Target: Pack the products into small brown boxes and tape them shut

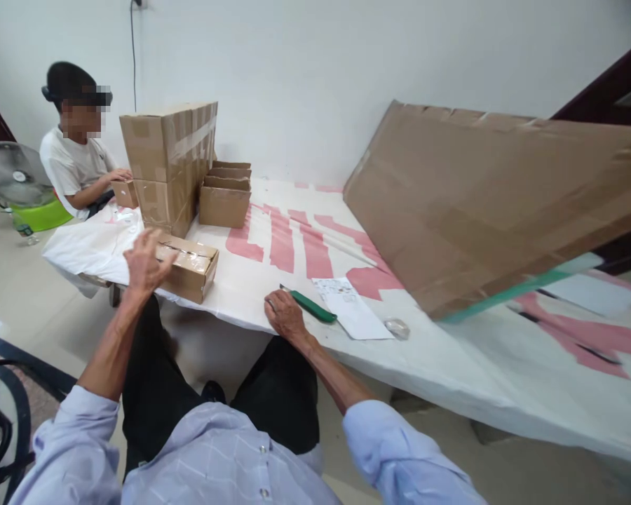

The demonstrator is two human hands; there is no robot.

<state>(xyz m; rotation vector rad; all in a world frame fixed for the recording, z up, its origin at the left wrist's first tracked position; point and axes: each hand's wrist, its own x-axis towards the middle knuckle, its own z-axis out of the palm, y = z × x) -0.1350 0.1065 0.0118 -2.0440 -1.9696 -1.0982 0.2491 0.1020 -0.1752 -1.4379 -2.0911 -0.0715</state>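
My left hand (pixel 148 263) is raised at the left end of a small taped cardboard box (pixel 192 270), fingers spread. Whether it touches the box I cannot tell. The box lies closed near the table's front edge, with shiny clear tape along its top. My right hand (pixel 285 313) rests on the table edge, fingers loosely bent and holding nothing visible. Just beyond it lies a green utility knife (pixel 314 307), its tip pointing back past my knuckles. A white printed sheet (pixel 350 308) and a small roll of clear tape (pixel 397 328) are to the knife's right.
Stacked taped cartons (pixel 160 151) and open cardboard boxes (pixel 225 203) stand at the back left. A large cardboard sheet (pixel 494 203) leans at the right. Behind the stack, a person (pixel 78 154) handles a small box (pixel 125 193). A fan (pixel 18 175) stands far left.
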